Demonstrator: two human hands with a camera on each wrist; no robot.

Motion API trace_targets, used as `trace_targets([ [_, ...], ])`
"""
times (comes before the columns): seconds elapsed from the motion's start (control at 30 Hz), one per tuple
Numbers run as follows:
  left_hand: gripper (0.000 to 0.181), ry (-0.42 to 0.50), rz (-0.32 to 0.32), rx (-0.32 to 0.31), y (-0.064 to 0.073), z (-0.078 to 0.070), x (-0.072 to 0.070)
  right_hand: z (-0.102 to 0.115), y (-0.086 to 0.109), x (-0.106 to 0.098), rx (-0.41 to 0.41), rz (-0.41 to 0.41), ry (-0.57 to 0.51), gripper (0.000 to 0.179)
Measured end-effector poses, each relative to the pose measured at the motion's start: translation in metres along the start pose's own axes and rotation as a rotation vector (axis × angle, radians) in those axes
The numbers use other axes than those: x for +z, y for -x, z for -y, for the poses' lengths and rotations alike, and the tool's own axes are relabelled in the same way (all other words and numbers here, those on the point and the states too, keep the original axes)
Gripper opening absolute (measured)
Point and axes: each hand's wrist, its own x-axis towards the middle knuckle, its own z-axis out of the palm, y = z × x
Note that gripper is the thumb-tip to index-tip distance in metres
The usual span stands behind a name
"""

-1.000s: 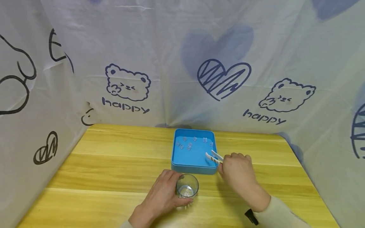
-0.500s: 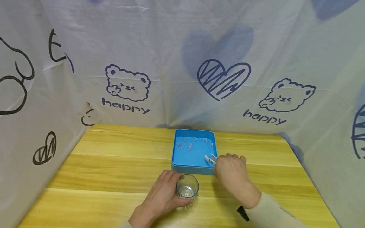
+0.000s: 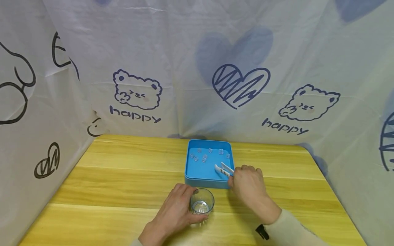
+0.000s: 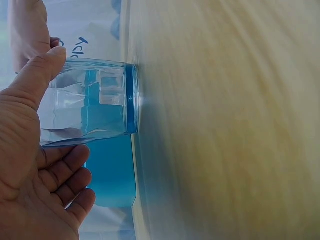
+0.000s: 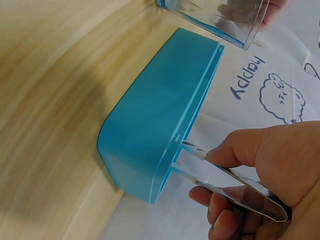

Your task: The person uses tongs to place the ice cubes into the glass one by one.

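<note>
My left hand [image 3: 176,212] holds a clear drinking glass [image 3: 202,200] upright on the table, thumb on the near side and fingers behind it. In the left wrist view, a clear block-like shape [image 4: 111,90] shows near the glass's base. My right hand [image 3: 249,186] grips small metal tongs [image 5: 240,192] with pale tips between thumb and fingers. Their two arms stand apart and reach over the right wall of a blue square box [image 3: 197,172]. Several small clear cubes [image 3: 204,158] lie in its far half. No cube is visible between the tips.
The box stands just beyond the glass on a yellow wood-grain table [image 3: 123,177]. White cloth [image 3: 184,44] printed with bears and hearts hangs behind the table and along both sides.
My right hand has moved left with the tongs, whose tips now reach farther over the box floor. The left hand and glass have stayed put.
</note>
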Motion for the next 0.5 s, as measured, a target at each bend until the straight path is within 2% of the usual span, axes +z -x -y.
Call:
trace_targets([
  [0.5,0.078,0.002,0.005,-0.002,0.0005,-0.0009,-0.0015,-0.0068,0.0062,0.0050,0.001,-0.009,-0.017,0.041],
])
